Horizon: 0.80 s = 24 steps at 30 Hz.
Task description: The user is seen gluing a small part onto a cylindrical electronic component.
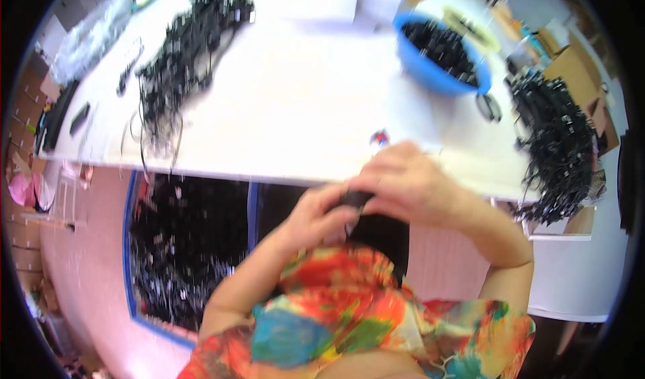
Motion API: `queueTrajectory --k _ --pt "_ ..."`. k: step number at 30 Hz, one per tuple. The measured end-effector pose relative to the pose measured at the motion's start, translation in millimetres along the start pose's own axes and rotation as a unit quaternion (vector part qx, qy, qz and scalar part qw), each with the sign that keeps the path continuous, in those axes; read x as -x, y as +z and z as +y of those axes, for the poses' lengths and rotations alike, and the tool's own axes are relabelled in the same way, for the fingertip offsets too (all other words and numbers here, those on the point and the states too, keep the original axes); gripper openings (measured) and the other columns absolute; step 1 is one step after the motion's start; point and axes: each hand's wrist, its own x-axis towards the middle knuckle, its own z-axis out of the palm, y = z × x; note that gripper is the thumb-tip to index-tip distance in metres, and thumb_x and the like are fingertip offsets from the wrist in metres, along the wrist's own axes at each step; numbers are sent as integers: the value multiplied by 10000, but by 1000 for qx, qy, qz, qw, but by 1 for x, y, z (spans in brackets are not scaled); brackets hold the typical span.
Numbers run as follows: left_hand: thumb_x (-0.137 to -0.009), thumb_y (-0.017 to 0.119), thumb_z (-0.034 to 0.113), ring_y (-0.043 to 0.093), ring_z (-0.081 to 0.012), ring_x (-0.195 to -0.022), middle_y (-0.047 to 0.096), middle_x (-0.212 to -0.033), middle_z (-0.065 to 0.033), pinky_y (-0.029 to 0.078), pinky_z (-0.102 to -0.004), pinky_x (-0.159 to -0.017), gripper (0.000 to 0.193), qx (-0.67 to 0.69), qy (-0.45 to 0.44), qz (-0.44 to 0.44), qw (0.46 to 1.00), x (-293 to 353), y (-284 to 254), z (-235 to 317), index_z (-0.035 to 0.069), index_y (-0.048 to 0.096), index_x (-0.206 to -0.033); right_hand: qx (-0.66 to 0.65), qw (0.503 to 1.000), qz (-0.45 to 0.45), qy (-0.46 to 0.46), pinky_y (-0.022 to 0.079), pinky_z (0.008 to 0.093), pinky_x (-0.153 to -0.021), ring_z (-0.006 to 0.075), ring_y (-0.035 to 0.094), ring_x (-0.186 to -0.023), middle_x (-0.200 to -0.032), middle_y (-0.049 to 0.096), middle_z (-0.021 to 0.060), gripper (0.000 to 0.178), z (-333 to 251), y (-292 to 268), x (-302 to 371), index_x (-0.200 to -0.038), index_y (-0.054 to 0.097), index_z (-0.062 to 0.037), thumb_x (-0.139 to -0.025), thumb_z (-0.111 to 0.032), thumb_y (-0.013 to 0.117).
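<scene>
Both hands meet just off the table's near edge, over my lap. My left hand (316, 216) is closed around a small black piece (356, 199), most of it hidden by the fingers. From the other side, my right hand (410, 183) pinches the same piece, its fingers bent over the top. Motion blur and the small size keep the piece's exact kind from showing. Just beyond the right hand, a small red and blue item (379, 138) lies on the white table (289, 110).
A blue basin (430, 76) of small black parts stands at the far right, black scissors (489, 107) beside it. Tangled black cords pile at the left (181, 63) and right (554, 144). Below the table's edge, a blue-rimmed bin (129, 244) holds many black pieces.
</scene>
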Motion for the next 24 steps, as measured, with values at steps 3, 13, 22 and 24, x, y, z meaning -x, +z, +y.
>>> queueTrajectory --k 3,13,22,24 --pt "-826 545 87 499 -98 -940 551 -1016 -34 425 -254 -803 363 63 -36 -52 996 6 -5 -7 -15 471 -1166 -48 995 -86 18 397 351 -770 238 538 -864 -916 569 66 369 -2 2 3 -1072 540 -116 -724 -180 647" --pt "-834 545 94 510 -75 -904 574 -989 -39 422 -235 -809 334 61 -15 -197 978 11 -4 -1 18 492 -1155 -20 983 -171 -57 412 308 -706 199 569 -757 -808 574 43 376 -21 -2 13 -1137 510 -125 -786 -234 587" --pt "-832 563 115 532 -75 -826 597 -932 -49 451 -238 -752 341 -6 -45 -131 990 13 5 12 9 491 -1148 54 981 -185 11 416 297 -636 189 565 -678 -709 546 22 353 -27 -7 11 -1048 517 -116 -778 -332 586" --pt "-815 572 122 542 -80 -858 606 -932 -48 448 -238 -757 324 9 -22 -131 991 16 6 6 16 519 -1117 11 990 -138 -18 415 292 -628 182 555 -666 -713 541 14 357 -31 -6 13 -1055 538 -111 -766 -310 604"
